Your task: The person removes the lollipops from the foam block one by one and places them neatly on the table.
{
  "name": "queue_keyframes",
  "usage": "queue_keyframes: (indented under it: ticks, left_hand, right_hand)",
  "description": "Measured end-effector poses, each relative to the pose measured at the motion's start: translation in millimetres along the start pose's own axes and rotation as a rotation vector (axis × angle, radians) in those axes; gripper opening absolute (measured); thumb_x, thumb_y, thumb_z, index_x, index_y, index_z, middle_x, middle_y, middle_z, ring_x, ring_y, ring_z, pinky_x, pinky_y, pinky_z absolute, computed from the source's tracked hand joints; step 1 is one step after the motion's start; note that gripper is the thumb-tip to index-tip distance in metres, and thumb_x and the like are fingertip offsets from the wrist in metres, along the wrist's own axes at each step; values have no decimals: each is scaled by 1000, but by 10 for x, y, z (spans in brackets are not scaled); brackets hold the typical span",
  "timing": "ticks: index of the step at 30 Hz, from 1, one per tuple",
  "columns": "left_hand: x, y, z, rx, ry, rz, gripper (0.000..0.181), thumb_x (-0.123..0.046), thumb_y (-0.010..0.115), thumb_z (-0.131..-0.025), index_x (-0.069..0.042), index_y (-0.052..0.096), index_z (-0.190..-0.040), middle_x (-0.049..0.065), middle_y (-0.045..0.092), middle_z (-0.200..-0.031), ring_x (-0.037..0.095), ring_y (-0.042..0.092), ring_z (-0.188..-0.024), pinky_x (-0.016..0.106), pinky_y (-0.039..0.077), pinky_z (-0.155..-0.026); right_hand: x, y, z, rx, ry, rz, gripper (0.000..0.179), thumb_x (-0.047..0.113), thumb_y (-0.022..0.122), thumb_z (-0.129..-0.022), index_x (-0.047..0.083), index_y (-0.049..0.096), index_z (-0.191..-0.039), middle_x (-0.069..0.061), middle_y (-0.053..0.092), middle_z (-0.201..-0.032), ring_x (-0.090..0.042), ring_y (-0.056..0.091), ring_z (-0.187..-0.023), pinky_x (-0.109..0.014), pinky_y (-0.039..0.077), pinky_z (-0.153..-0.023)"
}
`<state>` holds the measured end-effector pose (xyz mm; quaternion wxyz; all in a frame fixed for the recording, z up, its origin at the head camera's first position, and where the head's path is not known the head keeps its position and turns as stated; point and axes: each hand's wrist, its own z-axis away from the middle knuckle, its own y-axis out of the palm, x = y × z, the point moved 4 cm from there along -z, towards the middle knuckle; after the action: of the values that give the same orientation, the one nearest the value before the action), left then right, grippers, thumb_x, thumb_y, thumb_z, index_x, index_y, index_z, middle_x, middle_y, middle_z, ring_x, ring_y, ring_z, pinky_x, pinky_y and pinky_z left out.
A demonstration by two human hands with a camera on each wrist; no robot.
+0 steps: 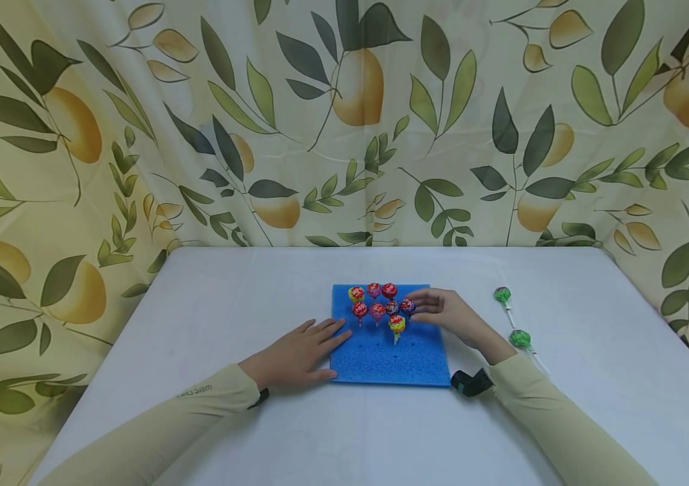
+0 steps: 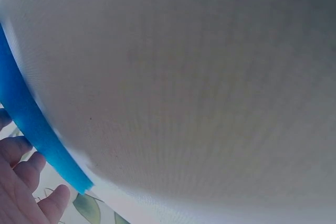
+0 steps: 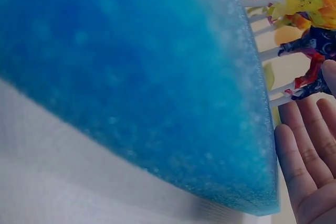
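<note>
Steadying the blue foam block, seemingly, the left hand lies spread while the right hand pinches a dark-blue lollipop upright.

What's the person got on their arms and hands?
The left sleeve and right sleeve are long and pale beige-green; the left has small dark lettering. The left hand and right hand are bare. Black gear shows by each cuff.

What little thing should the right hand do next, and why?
Probably the right hand should reach for the green lollipop closer to the person: the rightmost blue lollipop already stands with its stick in the blue foam block, while both green ones lie on the table.
</note>
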<state>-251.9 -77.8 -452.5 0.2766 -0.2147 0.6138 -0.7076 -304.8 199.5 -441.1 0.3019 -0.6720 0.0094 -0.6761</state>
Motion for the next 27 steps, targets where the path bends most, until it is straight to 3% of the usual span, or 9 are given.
queue_keyframes:
  ticks: [7, 22, 27]
  left_hand:
    - [-1, -11, 8, 8, -1, 9, 74, -59, 38, -93, -22, 14, -152, 2, 13, -160, 22, 13, -148, 46, 19, -118]
    - [-6, -23, 12, 6, -2, 9, 73, -59, 37, -93, -22, 14, -152, 1, 13, -160, 21, 13, -148, 46, 19, -118]
    - [-7, -29, 7, 7, 3, 5, 73, -59, 37, -93, -21, 17, -152, 2, 15, -159, 22, 15, -147, 46, 20, -118]
  right_hand:
    - [-24, 33, -21, -8, 5, 62, 38, 11, 66, -87, -7, 57, -119, -24, 62, -117, -25, 65, -103, -26, 55, -86]
    - [0, 21, -20, -57, 13, 172, 31, 15, 65, -88, -2, 66, -114, -20, 67, -114, -33, 63, -108, -40, 53, -91]
    - [-2, 21, -24, -46, -28, 164, 30, 13, 64, -88, -5, 65, -113, -22, 67, -113, -34, 64, -107, -38, 54, -88]
